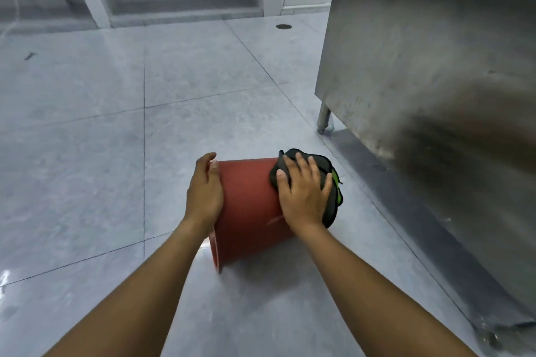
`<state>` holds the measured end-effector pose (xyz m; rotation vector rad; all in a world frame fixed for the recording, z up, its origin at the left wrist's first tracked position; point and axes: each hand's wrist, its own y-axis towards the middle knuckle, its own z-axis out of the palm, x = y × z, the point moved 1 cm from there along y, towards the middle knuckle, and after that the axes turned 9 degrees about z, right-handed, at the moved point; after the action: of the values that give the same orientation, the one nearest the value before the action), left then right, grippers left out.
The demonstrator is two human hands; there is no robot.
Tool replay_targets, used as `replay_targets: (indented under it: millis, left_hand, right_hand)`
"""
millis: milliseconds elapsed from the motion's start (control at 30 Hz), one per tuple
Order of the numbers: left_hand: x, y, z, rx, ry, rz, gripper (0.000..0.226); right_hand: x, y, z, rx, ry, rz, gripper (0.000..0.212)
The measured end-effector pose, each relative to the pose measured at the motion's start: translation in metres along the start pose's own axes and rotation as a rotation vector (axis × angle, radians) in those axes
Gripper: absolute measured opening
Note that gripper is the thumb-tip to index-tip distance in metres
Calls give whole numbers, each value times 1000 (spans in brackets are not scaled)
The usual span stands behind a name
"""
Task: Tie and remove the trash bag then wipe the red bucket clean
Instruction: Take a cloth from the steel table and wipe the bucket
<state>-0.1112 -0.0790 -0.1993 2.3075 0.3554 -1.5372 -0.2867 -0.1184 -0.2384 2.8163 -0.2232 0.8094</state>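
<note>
Red bucket (249,206) on its side between hands.

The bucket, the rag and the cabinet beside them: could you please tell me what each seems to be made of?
Bucket: probably plastic, uniformly red with a smooth, dull sheen.
Rag: soft dark cloth with green trim, bunched under the right hand.
Cabinet: apparently brushed stainless steel, grey and streaked.

no readable text for you here, no labels, no brands, no numbers, no signs on anything
</note>
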Motion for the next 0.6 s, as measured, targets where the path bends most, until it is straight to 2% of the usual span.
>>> replay_targets:
  millis: [67, 100, 167, 300, 400, 500, 533, 600]
  left_hand:
    - [-1, 3, 0, 39, -6, 1, 38]
    - [-2, 5, 0, 57, 3, 4, 38]
    - [-5, 10, -2, 94, 17, 2, 39]
    - [-9, 19, -3, 119, 5, -39, 39]
    - [-8, 25, -7, 205, -39, -92, 40]
    - [-5, 32, -12, 258, -51, -145, 39]
    - [-4, 34, -12, 264, -34, -158, 39]
    - [-3, 37, -11, 284, 1, -206, 40]
  right_hand:
    - [-8, -2, -6, -22, 29, 190, 46]
    - [-6, -9, -7, -41, 27, 208, 46]
    - [4, -35, -6, -97, -12, 92, 49]
    - [41, -95, 12, -96, -7, -302, 55]
    - [59, -107, 16, -83, -2, -405, 55]
    - [42, -85, 3, -59, -158, -528, 59]
    - [31, -74, -3, -48, -191, -494, 61]
    - [6, -54, -14, -76, -199, -286, 61]
